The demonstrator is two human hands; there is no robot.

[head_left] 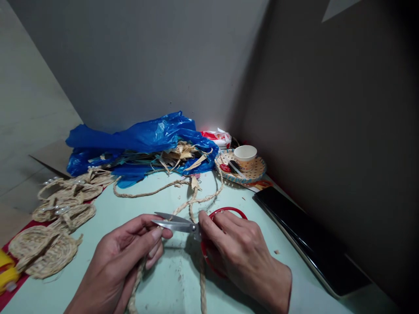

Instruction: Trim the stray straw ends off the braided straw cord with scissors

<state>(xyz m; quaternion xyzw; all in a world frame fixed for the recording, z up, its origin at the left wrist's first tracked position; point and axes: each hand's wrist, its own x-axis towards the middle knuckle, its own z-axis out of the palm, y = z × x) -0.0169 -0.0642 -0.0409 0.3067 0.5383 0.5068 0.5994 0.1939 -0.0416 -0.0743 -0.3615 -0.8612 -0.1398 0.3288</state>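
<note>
Pinched between thumb and fingers of my left hand [131, 250] is a braided straw cord [139, 279], one part of which hangs down toward the table's front. My right hand [240, 248] grips a pair of scissors [178, 226] with red handles. The blades are slightly apart and point left, their tips at my left fingertips with the cord close by. Farther stretches of cord loop and cross on the pale green tabletop beyond my hands. Another length runs down beneath the scissors toward the front edge.
At the back lies a blue plastic bag [137, 137] with dry husks [183, 152]. A woven basket [258, 172] holds a paper cup [245, 156]. Right is a black tablet-like slab [310, 240]; left, several woven straw pieces [46, 250] and a yellow object [7, 270]. Grey panels enclose the table.
</note>
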